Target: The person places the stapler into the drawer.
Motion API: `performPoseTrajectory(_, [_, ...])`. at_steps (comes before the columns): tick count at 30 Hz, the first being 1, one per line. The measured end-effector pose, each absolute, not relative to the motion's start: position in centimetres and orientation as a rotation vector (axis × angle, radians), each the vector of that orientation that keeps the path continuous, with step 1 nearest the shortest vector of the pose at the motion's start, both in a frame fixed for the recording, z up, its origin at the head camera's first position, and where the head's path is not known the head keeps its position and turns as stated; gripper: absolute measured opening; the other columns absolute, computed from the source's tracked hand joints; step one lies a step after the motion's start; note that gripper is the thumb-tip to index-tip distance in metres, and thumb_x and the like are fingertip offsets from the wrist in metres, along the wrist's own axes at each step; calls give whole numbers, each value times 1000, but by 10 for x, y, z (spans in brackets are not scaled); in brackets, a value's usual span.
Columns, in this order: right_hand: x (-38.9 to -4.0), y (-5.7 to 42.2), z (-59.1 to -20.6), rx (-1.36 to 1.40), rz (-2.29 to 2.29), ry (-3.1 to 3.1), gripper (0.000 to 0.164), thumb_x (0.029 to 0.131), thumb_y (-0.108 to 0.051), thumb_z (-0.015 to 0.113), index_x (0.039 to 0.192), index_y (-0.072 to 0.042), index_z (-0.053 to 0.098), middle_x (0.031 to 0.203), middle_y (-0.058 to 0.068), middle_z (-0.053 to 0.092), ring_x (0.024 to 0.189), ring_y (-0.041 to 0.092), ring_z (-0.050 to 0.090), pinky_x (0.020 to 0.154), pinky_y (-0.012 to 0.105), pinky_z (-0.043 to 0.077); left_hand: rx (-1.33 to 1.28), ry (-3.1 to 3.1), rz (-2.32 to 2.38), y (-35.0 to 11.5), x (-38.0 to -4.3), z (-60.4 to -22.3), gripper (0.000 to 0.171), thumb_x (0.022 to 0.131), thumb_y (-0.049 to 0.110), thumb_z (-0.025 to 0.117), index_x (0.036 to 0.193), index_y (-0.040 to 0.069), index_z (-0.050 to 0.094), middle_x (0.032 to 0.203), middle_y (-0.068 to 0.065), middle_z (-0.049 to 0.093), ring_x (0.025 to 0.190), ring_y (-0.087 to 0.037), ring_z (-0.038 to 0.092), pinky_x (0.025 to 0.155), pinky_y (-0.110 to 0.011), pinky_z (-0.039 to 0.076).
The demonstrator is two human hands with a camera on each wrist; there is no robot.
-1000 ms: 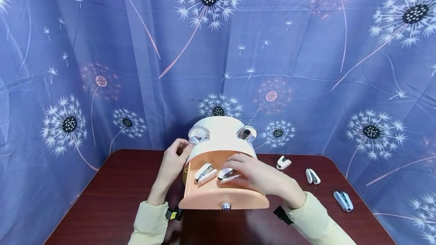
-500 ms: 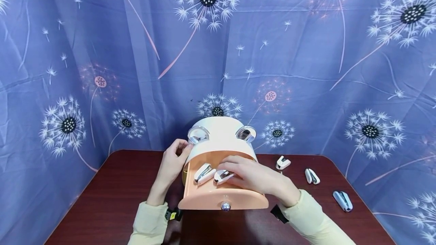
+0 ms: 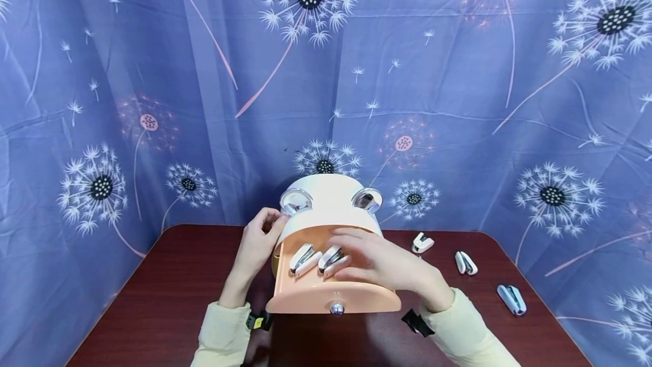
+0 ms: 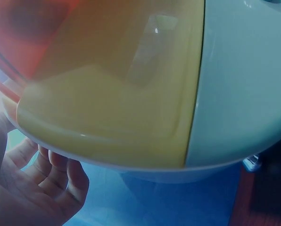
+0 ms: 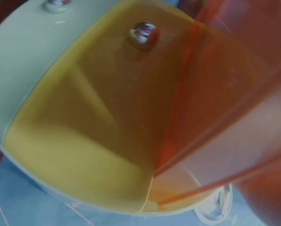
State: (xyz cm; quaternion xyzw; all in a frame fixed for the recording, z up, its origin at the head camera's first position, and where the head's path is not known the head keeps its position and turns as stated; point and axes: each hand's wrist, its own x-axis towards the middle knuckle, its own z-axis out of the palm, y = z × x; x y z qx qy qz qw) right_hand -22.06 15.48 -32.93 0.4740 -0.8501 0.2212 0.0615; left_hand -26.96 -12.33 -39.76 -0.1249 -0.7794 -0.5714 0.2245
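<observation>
A white rounded desktop drawer cabinet (image 3: 331,194) stands on the table, its top peach drawer (image 3: 300,303) pulled out. Inside lie two white staplers, a left stapler (image 3: 305,260) and a right stapler (image 3: 331,261), side by side at a similar slant. My right hand (image 3: 377,256) is in the drawer, index finger extended above the right stapler and thumb close to its near end. At the cabinet's left side my left hand (image 3: 262,242) grips the edge of the white housing. Its curled fingers (image 4: 60,176) show behind the rim in the left wrist view.
Below the peach drawer are a closed yellow drawer (image 4: 117,103) and a pale green drawer (image 4: 244,89). On the table's right side lie a white stapler (image 3: 422,242), another white stapler (image 3: 466,263) and a light blue stapler (image 3: 511,299). A blue dandelion-print curtain (image 3: 433,72) hangs behind.
The right stapler has shifted left and turned to a slant like the left one's. My right hand has moved slightly off it, uncovering more. My left hand has stayed in place.
</observation>
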Motion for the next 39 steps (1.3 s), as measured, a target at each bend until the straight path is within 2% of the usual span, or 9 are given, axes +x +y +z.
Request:
performPoseTrajectory(3, [-218, 165, -328, 1391, 823, -2539, 48, 95, -36, 65, 138, -16, 55, 141, 3, 51, 129, 18, 47, 101, 39, 41, -336, -2158, -1573, -123, -269, -398, 17, 95, 28, 67, 100, 11, 64, 79, -4, 55, 73, -20, 52, 64, -27, 41])
performPoseTrajectory(6, [-214, 177, -327, 1328, 933, -2501, 45, 95, -28, 67, 137, -17, 55, 137, -1, 55, 117, 20, 56, 87, 36, 49, -331, -2158, -1576, -123, -269, -398, 17, 95, 27, 67, 100, 11, 63, 79, -5, 55, 73, -20, 52, 64, -27, 41])
performPoseTrajectory(9, [-210, 189, -327, 1248, 1025, -2479, 44, 94, -21, 68, 136, -15, 56, 135, -4, 56, 116, 20, 56, 86, 36, 49, -334, -2155, -1576, -123, -270, -398, 19, 95, 28, 67, 101, 11, 64, 80, -4, 56, 74, -20, 52, 64, -27, 41])
performPoseTrajectory(13, [-209, 205, -330, 1169, 1210, -2419, 41, 94, -11, 67, 134, -10, 57, 135, 2, 56, 117, 26, 57, 93, 39, 48, -345, -2145, -1580, -123, -270, -397, 19, 94, 28, 67, 101, 10, 64, 80, -4, 57, 74, -20, 52, 64, -27, 41])
performPoseTrajectory(18, [-218, 222, -349, 995, 1468, -2283, 35, 96, -1, 60, 130, -6, 59, 124, 13, 61, 109, 27, 61, 86, 30, 50, -344, -2135, -1568, -125, -270, -399, 18, 94, 27, 67, 100, 10, 64, 78, -4, 57, 72, -19, 52, 63, -27, 41])
performPoseTrajectory(24, [-239, 244, -385, 621, 1610, -2132, 25, 98, 0, 56, 121, 6, 61, 108, 7, 68, 93, 13, 65, 75, 25, 52, -351, -2152, -1555, -124, -271, -399, 21, 95, 30, 66, 101, 10, 64, 79, -4, 56, 73, -19, 52, 64, -27, 41])
performPoseTrajectory(29, [-253, 257, -411, 338, 1516, -2180, 22, 96, -4, 60, 116, 5, 63, 102, -2, 68, 86, 6, 64, 71, 21, 51, -341, -2146, -1568, -124, -273, -400, 20, 95, 29, 67, 100, 11, 64, 79, -4, 56, 73, -20, 51, 64, -27, 41])
performPoseTrajectory(36, [-261, 262, -447, 66, 1325, -2292, 20, 95, -12, 65, 113, -3, 66, 101, 15, 69, 83, 5, 62, 72, 15, 44, -335, -2143, -1563, -125, -273, -399, 19, 95, 29, 67, 100, 11, 65, 79, -4, 56, 73, -19, 51, 64, -27, 41])
performPoseTrajectory(39, [-262, 265, -464, -80, 1256, -2315, 21, 93, -11, 67, 113, -4, 67, 105, 15, 69, 87, 11, 61, 72, 19, 42, -345, -2145, -1559, -124, -273, -399, 19, 95, 29, 66, 100, 11, 65, 79, -4, 56, 73, -19, 52, 64, -27, 41])
